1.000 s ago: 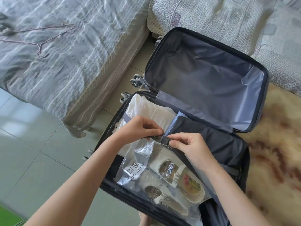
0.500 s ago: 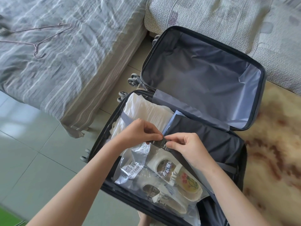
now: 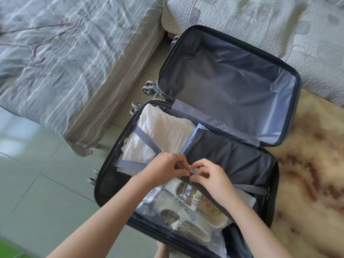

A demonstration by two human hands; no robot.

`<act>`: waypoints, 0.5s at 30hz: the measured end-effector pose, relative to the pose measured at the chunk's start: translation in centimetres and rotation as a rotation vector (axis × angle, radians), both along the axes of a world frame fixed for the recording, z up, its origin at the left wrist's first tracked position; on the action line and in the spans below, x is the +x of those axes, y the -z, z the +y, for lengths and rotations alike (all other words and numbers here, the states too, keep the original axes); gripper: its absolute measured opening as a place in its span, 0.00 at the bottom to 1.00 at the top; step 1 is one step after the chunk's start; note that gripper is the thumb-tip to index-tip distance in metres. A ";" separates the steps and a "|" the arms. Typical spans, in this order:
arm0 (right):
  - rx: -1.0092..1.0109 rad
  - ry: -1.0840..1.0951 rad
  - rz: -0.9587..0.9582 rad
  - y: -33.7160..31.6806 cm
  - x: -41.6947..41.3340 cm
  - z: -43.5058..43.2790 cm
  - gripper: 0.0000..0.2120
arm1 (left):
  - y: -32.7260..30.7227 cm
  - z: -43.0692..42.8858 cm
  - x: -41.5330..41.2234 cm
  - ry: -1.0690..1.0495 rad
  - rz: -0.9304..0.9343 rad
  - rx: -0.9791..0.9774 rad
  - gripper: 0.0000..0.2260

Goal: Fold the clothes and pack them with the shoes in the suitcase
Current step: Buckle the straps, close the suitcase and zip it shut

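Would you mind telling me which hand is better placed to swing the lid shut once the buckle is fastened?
Probably the right hand: both hands pinch the strap buckle, but the open lid lies ahead and to the right, on its side; the left hand would cross over.

Open suitcase, folded clothes inside, bagged shoes (white) alongside.

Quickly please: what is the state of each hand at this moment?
Left hand: closed, pinching the strap buckle.
Right hand: closed, pinching the same buckle from the other side.
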State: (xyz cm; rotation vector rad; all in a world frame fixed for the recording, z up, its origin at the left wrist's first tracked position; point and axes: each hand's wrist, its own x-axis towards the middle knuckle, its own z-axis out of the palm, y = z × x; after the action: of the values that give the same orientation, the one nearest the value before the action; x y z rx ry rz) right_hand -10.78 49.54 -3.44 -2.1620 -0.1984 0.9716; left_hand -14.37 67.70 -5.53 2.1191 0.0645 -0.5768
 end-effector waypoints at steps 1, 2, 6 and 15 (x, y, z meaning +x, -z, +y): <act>-0.067 -0.023 -0.060 0.5 -0.4 -0.2 0.09 | 0.5 -0.3 -0.3 0.015 -0.043 0.047 0.04; -0.124 -0.051 -0.136 1.0 -0.8 -0.4 0.09 | 1.0 -0.6 -0.7 0.031 -0.093 0.097 0.04; -0.161 -0.191 -0.447 2.8 -2.7 -0.9 0.12 | 2.5 -1.1 -2.2 0.052 -0.301 0.262 0.04; -0.064 0.003 -0.584 4.3 -2.7 -1.1 0.11 | 3.0 0.2 -3.8 -0.028 -0.415 0.313 0.13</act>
State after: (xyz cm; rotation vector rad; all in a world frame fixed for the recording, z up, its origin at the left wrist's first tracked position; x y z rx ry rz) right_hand -13.51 48.41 -7.75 -2.4547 -0.4445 0.3228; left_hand -18.19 67.90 -8.49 2.4975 -0.0526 -0.1036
